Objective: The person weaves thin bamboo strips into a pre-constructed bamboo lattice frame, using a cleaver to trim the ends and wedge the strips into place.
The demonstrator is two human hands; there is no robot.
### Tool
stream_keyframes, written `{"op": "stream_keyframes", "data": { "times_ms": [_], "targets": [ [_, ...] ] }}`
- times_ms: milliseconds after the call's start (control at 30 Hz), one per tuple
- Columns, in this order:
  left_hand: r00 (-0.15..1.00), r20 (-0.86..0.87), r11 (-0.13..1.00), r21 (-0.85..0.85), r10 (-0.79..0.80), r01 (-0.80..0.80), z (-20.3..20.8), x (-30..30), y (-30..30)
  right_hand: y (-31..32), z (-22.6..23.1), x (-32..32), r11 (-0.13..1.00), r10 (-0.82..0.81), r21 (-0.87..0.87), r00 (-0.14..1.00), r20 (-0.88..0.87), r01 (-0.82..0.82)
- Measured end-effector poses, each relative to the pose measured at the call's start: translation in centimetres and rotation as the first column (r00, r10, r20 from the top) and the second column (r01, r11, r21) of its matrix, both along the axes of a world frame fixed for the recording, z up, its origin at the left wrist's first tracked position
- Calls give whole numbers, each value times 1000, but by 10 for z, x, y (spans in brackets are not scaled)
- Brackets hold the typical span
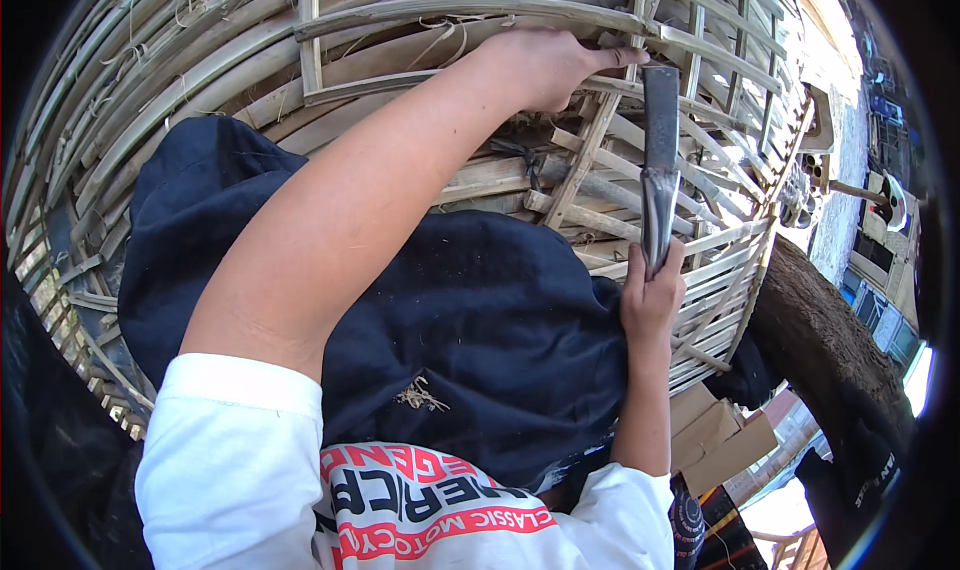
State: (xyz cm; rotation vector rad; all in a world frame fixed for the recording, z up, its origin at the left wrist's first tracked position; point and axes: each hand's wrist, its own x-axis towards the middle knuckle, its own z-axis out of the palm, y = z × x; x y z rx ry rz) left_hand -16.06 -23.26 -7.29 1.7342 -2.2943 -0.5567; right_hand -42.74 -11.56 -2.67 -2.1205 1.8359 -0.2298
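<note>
Before me lies a large woven bamboo basket of split strips, curving around my lap. My left hand reaches across to its weave and is closed around a bamboo strip, with the index finger stretched along it; the thumb is hidden. In my right hand is a knife with a broad dark blade and a shiny metal handle. The fist wraps the lower handle, and the blade stands upright in the view, its tip close to the left index finger and the strips.
A dark cloth covers my lap, with a small clump of shavings on it. At the right are a thick tree trunk and a cardboard box. Some loose strip ends stick out of the weave.
</note>
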Motion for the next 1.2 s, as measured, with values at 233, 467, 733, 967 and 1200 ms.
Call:
{"op": "stream_keyframes", "data": {
  "times_ms": [233,467,733,967,1200],
  "targets": [
    [999,-49,990,141,4,3,9,2,-3,23,20,5,989,-135,-24,955,264,146],
    [994,50,993,-74,-94,97,19,7,2,43,23,18,916,-393,202,669,631,347],
    [991,44,940,-313,-125,133,54,5,9,32,39,45,868,-470,364,321,822,338],
    [989,48,950,-275,-138,146,83,12,12,-56,5,96,926,-234,171,156,960,336],
    [988,-71,963,-244,-134,113,84,18,18,-97,-18,123,956,-157,189,-150,976,227]
  ]
}}
